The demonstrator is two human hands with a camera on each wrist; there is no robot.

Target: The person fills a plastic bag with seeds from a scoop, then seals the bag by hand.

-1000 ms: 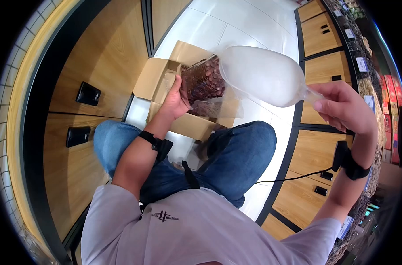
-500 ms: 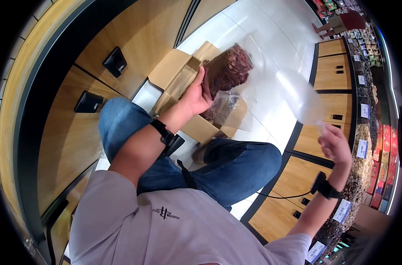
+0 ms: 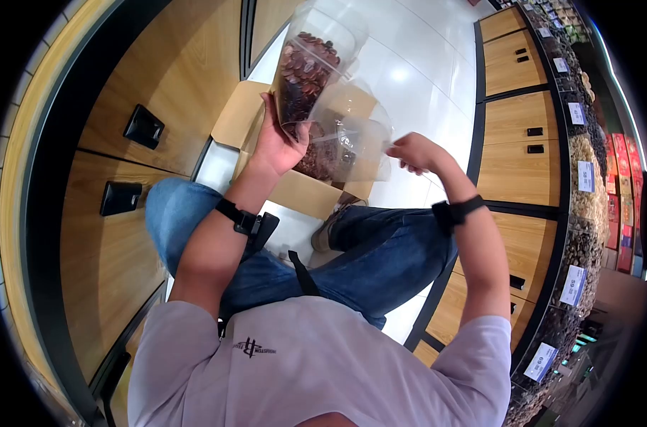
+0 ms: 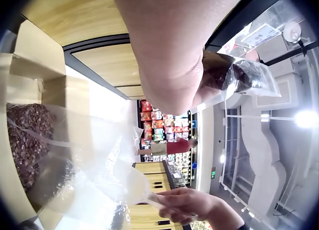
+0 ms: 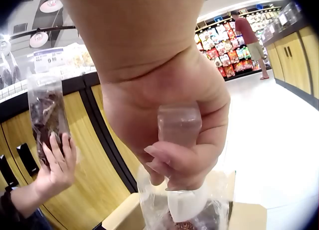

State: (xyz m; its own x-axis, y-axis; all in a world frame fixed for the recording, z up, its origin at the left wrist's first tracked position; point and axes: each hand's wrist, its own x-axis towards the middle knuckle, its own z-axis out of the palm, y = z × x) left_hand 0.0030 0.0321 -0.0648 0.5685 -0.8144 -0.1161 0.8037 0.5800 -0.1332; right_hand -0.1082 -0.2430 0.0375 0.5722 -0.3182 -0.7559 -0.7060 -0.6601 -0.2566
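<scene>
My left hand (image 3: 280, 146) grips the lower part of an upright clear plastic bag (image 3: 305, 71), partly filled with dark red flat dried pieces. In the right wrist view, the fingers (image 5: 60, 158) of that hand lie across the bag's side. My right hand (image 3: 417, 153) grips the handle of a translucent plastic scoop (image 4: 138, 186). The scoop's bowl points down at a large clear liner bag (image 5: 149, 202) standing up from a cardboard box (image 3: 305, 196). More dark red pieces (image 4: 30, 135) lie inside that liner. Clear plastic blurs the scoop's outline in the head view.
Wooden cabinets with black handles stand on the left (image 3: 145, 124) and on the right (image 3: 519, 171). Bulk goods with price tags (image 3: 574, 285) line the right counter. A person in a red top (image 5: 247, 33) stands far down the aisle on white floor tiles (image 5: 249, 125).
My right hand has brought the scoop from the right, away from the held bag, down to the liner bag in the box. The left hand has tilted the held bag more upright.
</scene>
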